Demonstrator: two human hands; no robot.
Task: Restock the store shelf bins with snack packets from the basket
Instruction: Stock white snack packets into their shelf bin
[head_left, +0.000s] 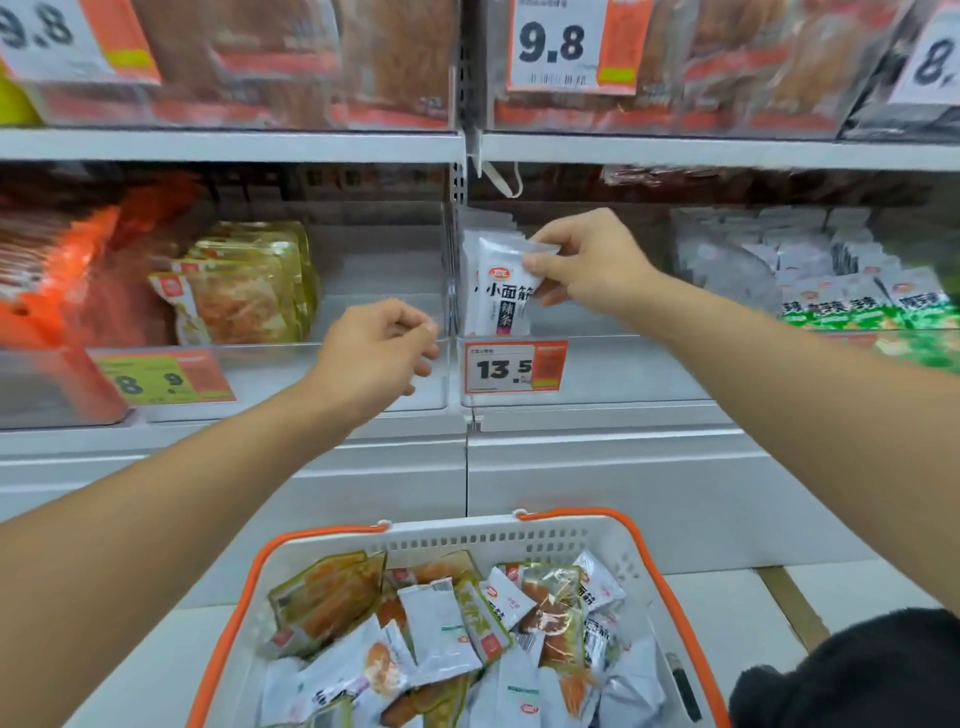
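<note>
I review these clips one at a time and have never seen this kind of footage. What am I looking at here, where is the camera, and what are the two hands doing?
There is no machine: a person wears one wide-angle camera on the head, looking forward and down, so both bare arms reach into view. The right hand pinches a white snack packet at its top corner, standing it upright in a clear shelf bin above the 13.5 price tag. The left hand hovers beside that bin with fingers loosely curled, holding nothing. Below sits a white basket with orange handles, filled with mixed white and green packets. Neighbouring bins hold other snacks.
</note>
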